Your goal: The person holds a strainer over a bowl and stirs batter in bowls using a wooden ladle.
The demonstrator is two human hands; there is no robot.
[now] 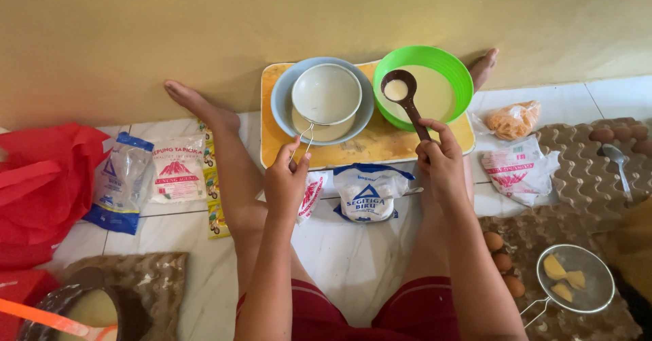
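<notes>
While the person is seated on the tiled floor [353, 259] with legs spread, a yellow tray [367, 147] is positioned between the feet, against the wall. Two bowls are carried on the tray: a blue-grey bowl [282, 103] at 9 o'clock and a green bowl [455, 76] at 3 o'clock, the latter filled with pale batter.

A wire strainer [327, 94] is seated in the blue-grey bowl. Its thin handle, extending toward 6 o'clock, is pinched closed by the left hand [285, 181].

A dark ladle [401, 90] is gripped by the right hand [443, 161], the fingers being closed around its handle. The ladle cup, loaded with batter, is held over the 9 o'clock part of the green bowl.

At 6 o'clock of the tray, a white and blue flour bag [368, 191] is laid on the floor between the two forearms, with a red and white packet [311, 197] just beside it at 9 o'clock. Further packets [146, 171] and a red plastic bag [37, 185] are located at 9 o'clock of the left leg.

At 3 o'clock of the right arm, egg cartons [584, 171] are spread out, with brown eggs [502, 263], a metal spoon [617, 161] and a second strainer [577, 280] holding yellow pieces.
</notes>
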